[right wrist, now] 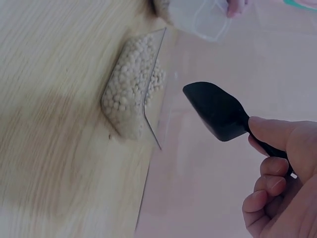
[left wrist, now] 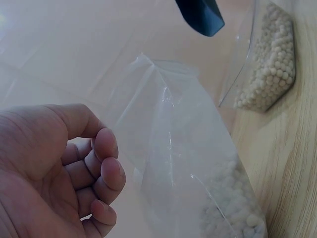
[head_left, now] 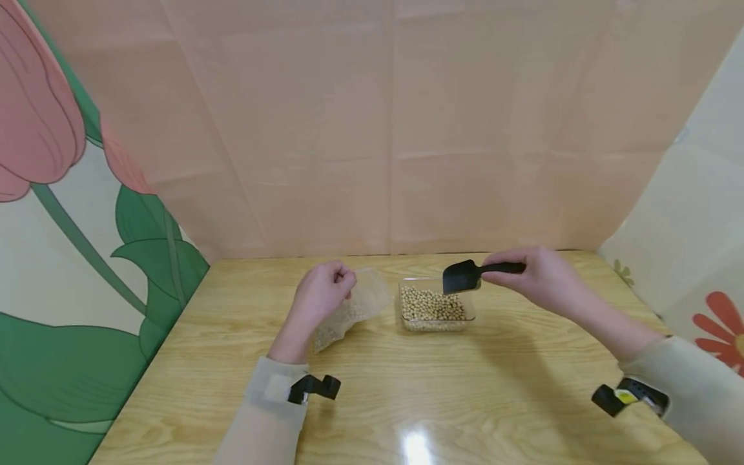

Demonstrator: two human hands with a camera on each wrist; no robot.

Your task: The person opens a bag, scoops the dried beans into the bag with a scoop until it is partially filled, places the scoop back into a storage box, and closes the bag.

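My right hand (head_left: 543, 274) grips the handle of a small black scoop (right wrist: 218, 111). The scoop's blade hangs over the right back part of a clear rectangular container (head_left: 437, 326) of soybeans (head_left: 430, 303). No beans show on the blade. To the container's left, a translucent plastic bag (left wrist: 173, 129) stands propped up, with more soybeans in its lower part. At its left edge, my left hand (head_left: 325, 287) has curled fingers and appears to pinch the film; the exact contact is partly hidden.
Everything stands on a light wood-grain table (head_left: 372, 394). A pinkish sheet (head_left: 383, 129) hangs behind its far edge. On the left is a wall with printed flowers (head_left: 46, 97), on the right a pale wall (head_left: 686, 213). Each sleeve carries a strapped-on black camera.
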